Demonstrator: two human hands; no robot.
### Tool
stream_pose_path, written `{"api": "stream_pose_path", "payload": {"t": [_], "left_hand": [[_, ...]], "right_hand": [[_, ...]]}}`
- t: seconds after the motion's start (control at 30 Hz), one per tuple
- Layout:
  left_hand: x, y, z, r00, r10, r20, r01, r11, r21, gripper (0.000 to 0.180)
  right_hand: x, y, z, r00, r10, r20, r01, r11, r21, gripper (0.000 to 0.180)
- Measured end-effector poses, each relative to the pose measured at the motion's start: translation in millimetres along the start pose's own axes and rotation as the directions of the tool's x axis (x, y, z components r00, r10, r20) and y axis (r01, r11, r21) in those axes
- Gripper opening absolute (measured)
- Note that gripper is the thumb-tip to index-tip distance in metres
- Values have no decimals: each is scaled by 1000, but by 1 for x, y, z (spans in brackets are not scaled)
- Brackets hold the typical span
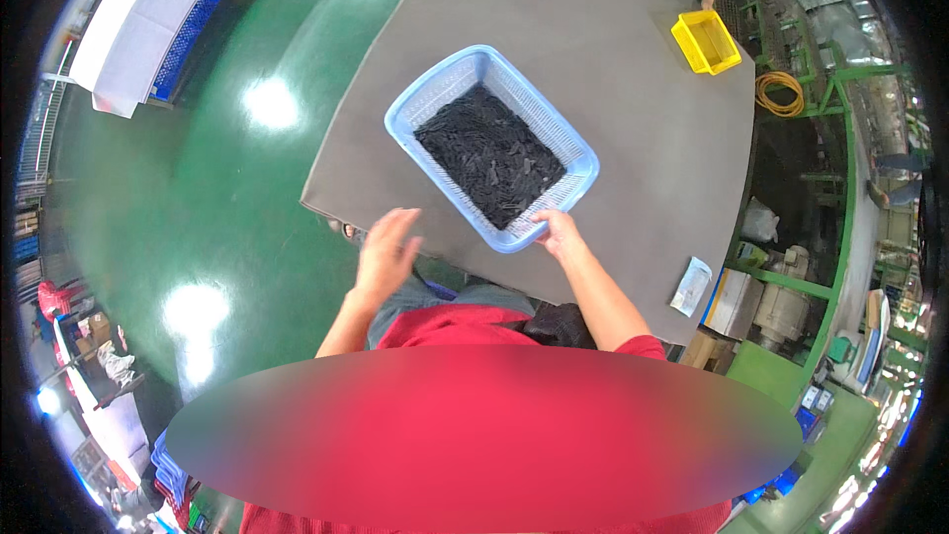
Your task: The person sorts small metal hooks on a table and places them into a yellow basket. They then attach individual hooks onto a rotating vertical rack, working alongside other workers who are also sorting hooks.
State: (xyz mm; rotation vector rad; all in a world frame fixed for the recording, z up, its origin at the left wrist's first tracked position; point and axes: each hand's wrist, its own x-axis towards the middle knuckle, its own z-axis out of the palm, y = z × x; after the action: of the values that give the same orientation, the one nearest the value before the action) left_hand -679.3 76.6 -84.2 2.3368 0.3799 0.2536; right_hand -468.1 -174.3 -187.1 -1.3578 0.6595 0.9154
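Basket [573,153], pale blue mesh heaped with black parts; right hand [559,233] grip pinching its rim, left hand [388,252] spread

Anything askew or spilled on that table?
No spill: the black parts all lie inside the blue basket. The basket sits skewed to the grey table edge, its near corner by the right hand. A small packet lies close to the table's right edge.
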Motion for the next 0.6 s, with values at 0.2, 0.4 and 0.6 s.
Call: {"api": "stream_pose_path", "payload": {"t": [0.2, 0.4, 0.6], "left_hand": [[-63, -160, -126, 869, -425, -254, 417, 905, -87, 31], [-67, -206, -238, 905, -328, -270, 370, 921, 122, 29], [-89, -221, -260, 833, -315, -455, 369, 929, 31, 24]], "right_hand": [[-24, -10, 78, 980, -191, 54, 195, 977, -88, 20], [-23, 11, 137, 959, 0, 283, 38, 991, -128, 26], [0, 9, 259, 953, 119, 279, 31, 877, -480, 26]]}}
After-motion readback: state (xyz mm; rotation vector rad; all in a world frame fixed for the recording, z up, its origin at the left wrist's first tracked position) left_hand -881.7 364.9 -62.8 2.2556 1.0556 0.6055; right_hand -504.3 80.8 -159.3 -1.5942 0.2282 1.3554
